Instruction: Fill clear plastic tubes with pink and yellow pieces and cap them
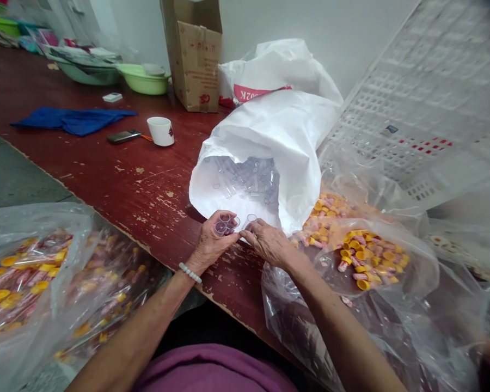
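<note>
My left hand (213, 239), with a beaded bracelet at the wrist, is wrapped round several clear plastic tubes (224, 224), their round open ends facing up. Close beside it on the right, my right hand (265, 239) has its fingers closed at a clear tube (251, 218) by the mouth of a white sack (298, 163). The two hands nearly touch at the thumbs. Inside the sack lie more clear tubes (253, 177). The sack rests on its side on the red table (155, 190), its opening towards me.
Plastic bags of yellow-capped pieces (375, 258) lie to the right, and another such bag (20, 272) at lower left. A white basket (412, 109) leans at the right. Further back are a cup (160, 132), a phone-like object (124, 136), blue cloth (75, 120), bowls (145, 81) and a cardboard box (198, 68).
</note>
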{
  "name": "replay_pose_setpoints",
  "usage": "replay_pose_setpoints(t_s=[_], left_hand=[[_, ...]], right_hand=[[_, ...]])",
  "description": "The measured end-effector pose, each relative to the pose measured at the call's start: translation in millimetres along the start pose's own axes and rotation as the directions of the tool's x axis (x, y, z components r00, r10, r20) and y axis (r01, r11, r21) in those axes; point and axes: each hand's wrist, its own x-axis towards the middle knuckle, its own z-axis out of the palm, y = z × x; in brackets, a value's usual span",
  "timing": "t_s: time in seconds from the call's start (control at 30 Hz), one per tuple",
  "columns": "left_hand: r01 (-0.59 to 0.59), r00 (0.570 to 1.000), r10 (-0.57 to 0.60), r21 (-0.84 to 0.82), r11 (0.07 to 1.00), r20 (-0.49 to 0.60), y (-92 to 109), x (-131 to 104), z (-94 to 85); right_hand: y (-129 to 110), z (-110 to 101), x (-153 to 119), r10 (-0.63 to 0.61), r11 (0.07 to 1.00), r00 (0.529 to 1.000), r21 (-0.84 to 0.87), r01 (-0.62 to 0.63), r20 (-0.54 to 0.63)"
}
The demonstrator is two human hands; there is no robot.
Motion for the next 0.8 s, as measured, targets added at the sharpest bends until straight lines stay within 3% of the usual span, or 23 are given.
replay_pose_setpoints(t_s=[0.13,0.33,0.4,0.5,0.6,0.67,0.8], left_hand=[[0.003,0.994,0.002,-0.054,0.999,0.108,1.0,-1.9,0.4],[-0.040,0.993,0.039,0.011,0.999,0.108,5.8,-1.4,0.5],[-0.018,0.997,0.017,0.008,1.000,0.081,10.0,-2.1,0.2],[0.039,0.997,-0.039,-0.004,0.999,0.073,15.5,-5.0,0.1],[0.041,0.984,-0.041,0.005,0.999,0.176,17.7,-9.5,1.4],[-0.031,0.972,0.013,0.072,0.997,0.235,17.9,-12.6,3.0],[-0.197,0.950,0.128,0.226,0.954,0.287,18.1,-17.4,6.9]], right_hand=[[-4.1,-7.5,-2.5,-0.070,0.995,0.996,-0.063,0.073,0.062],[-7.6,-15.5,-11.3,-0.062,0.994,0.998,-0.089,0.064,0.028],[-2.9,-16.8,-14.9,-0.031,1.000,0.999,-0.003,0.030,-0.010],[6.7,-15.9,-17.7,0.087,0.962,0.978,0.272,-0.033,-0.189],[8.1,-11.1,-18.5,0.131,0.832,0.936,0.549,0.076,-0.327],[2.3,-7.3,-19.9,0.095,0.757,0.941,0.638,0.144,-0.326],[-10.7,-2.2,-27.6,0.099,0.716,0.963,0.690,0.105,-0.249]])
